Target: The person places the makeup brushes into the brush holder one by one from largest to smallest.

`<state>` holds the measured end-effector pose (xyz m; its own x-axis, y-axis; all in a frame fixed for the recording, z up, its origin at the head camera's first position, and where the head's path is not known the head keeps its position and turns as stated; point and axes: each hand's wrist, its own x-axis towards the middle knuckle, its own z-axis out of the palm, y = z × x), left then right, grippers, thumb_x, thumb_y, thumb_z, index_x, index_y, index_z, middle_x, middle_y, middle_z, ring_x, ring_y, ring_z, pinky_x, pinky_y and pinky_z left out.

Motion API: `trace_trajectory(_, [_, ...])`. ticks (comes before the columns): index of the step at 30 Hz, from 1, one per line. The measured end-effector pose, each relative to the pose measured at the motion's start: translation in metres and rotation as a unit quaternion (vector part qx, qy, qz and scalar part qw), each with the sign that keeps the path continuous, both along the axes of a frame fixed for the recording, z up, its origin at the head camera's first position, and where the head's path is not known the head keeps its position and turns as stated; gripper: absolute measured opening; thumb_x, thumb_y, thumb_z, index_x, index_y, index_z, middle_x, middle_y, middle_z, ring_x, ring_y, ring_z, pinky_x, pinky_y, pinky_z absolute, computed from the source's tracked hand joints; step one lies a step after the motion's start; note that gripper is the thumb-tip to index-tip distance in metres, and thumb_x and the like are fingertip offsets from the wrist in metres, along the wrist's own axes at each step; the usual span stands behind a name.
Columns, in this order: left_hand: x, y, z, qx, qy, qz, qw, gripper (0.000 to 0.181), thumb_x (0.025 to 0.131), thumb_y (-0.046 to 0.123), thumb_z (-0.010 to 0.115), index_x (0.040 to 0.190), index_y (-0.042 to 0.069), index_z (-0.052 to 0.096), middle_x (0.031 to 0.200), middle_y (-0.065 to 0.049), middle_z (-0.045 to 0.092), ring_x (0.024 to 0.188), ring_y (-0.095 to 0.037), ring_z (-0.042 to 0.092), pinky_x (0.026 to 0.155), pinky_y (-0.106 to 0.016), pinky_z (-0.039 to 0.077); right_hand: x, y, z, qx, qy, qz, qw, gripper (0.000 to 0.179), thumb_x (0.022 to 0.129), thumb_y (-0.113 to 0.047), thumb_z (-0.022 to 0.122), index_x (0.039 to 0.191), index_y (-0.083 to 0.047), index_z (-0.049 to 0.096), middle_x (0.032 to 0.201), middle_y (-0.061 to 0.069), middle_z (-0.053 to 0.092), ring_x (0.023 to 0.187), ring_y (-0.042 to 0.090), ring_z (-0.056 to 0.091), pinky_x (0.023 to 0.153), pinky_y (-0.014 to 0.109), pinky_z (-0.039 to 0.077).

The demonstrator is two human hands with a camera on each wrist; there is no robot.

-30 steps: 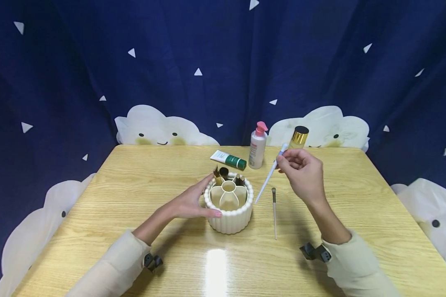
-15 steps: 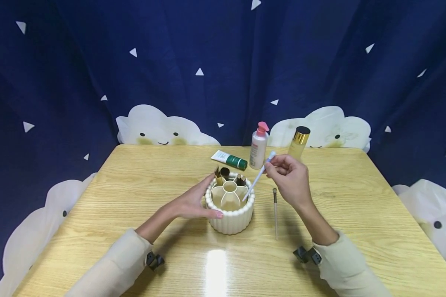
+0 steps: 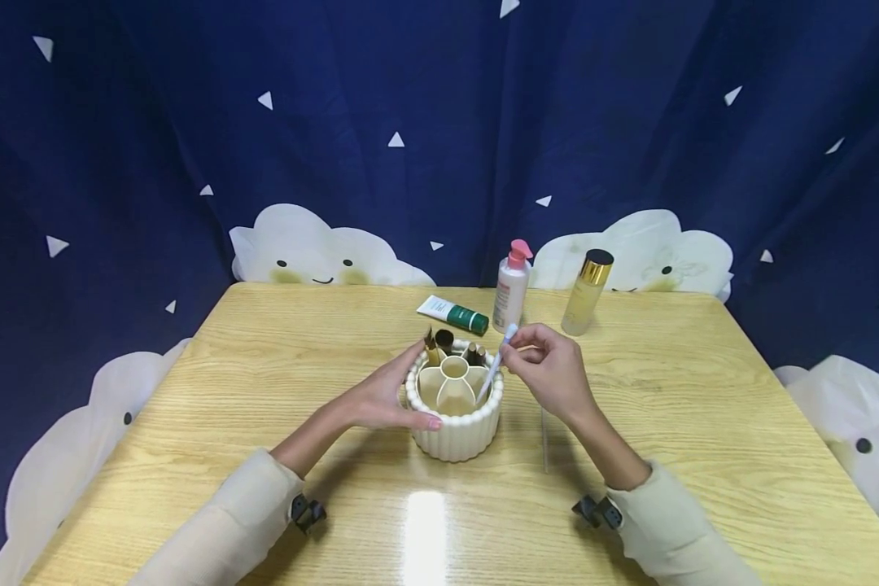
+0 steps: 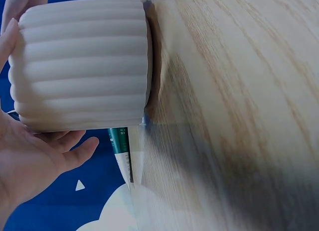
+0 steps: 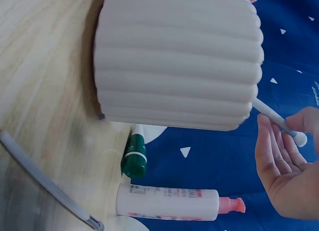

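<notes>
A cream ribbed brush holder (image 3: 456, 435) with petal-shaped compartments stands on the table in the head view. My left hand (image 3: 381, 399) grips it from the left, thumb over the near rim and fingers round the far side. Between thumb and fingers, my right hand (image 3: 549, 370) pinches a pale blue makeup brush (image 3: 493, 373), its bristle end up. The brush slants down over the rim, with its lower end inside a right-hand compartment. Several dark-tipped brushes (image 3: 444, 340) stand at the holder's back. In the right wrist view the pinched brush (image 5: 271, 114) shows beyond the rim.
Another thin makeup brush (image 3: 545, 443) lies on the table (image 3: 703, 391) right of the holder, partly hidden by my right hand. Behind are a green and white tube (image 3: 454, 315), a pink-topped pump bottle (image 3: 511, 293) and a gold-capped bottle (image 3: 586, 297). A blue curtain (image 3: 439, 98) hangs beyond.
My right hand has moved left and down, bringing the pale blue brush from beside the holder to inside its rim. My left hand keeps its grip on the holder.
</notes>
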<state>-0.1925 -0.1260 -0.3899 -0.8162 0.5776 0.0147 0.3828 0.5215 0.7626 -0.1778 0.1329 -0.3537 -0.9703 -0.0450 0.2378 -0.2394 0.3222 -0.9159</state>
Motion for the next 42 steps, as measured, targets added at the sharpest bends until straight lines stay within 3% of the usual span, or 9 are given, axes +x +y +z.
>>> trace_trajectory(6, [0.000, 0.000, 0.000, 0.001, 0.003, 0.001, 1.0000, 0.119, 0.066, 0.042, 0.084, 0.154, 0.018, 0.006, 0.159, -0.012, 0.015, 0.145, -0.033, 0.019, 0.116, -0.056, 0.021, 0.000, -0.001, -0.005, 0.017, 0.002, 0.003, 0.9999, 0.012, 0.085, -0.004, 0.066, 0.093, 0.004, 0.063, 0.091, 0.020, 0.069, 0.068, -0.004, 0.064, 0.062, 0.015, 0.054])
trace_trajectory(15, [0.001, 0.001, 0.001, 0.002, 0.001, 0.002, 1.0000, 0.121, 0.066, 0.041, 0.084, 0.154, 0.015, 0.006, 0.159, -0.011, 0.014, 0.145, -0.031, 0.019, 0.116, -0.054, 0.020, 0.000, 0.000, -0.011, 0.111, 0.037, -0.001, 0.9931, 0.009, 0.081, -0.012, 0.072, 0.083, -0.005, 0.067, 0.075, 0.007, 0.066, 0.066, 0.007, 0.052, 0.057, 0.017, 0.043])
trace_trajectory(24, [0.000, 0.001, 0.000, 0.014, 0.000, 0.001, 0.9999, 0.120, 0.065, 0.038, 0.085, 0.154, 0.014, 0.008, 0.159, -0.010, 0.018, 0.145, -0.028, 0.022, 0.117, -0.052, 0.022, 0.000, 0.002, -0.013, 0.133, 0.034, 0.029, 0.9901, 0.009, 0.080, -0.014, 0.073, 0.081, -0.007, 0.067, 0.070, 0.001, 0.061, 0.062, 0.009, 0.049, 0.053, 0.017, 0.042])
trace_trajectory(31, [-0.001, -0.001, 0.001, -0.013, -0.006, 0.006, 0.9999, 0.125, 0.063, 0.045, 0.085, 0.154, 0.015, 0.005, 0.159, -0.011, 0.015, 0.145, -0.030, 0.019, 0.117, -0.052, 0.021, -0.002, 0.010, -0.007, 0.151, 0.025, 0.059, 0.9864, 0.011, 0.081, -0.018, 0.073, 0.085, -0.008, 0.070, 0.072, 0.001, 0.059, 0.063, 0.011, 0.050, 0.053, 0.018, 0.043])
trace_trajectory(42, [-0.006, -0.002, 0.002, 0.029, -0.020, -0.023, 0.9991, 0.120, 0.060, 0.035, 0.089, 0.153, 0.017, 0.014, 0.151, -0.009, 0.035, 0.139, -0.027, 0.034, 0.115, -0.050, 0.028, -0.013, 0.041, -0.016, 0.203, -0.009, 0.061, 0.9773, 0.021, 0.084, -0.020, 0.070, 0.095, -0.002, 0.068, 0.077, 0.003, 0.062, 0.071, 0.013, 0.055, 0.057, 0.019, 0.046])
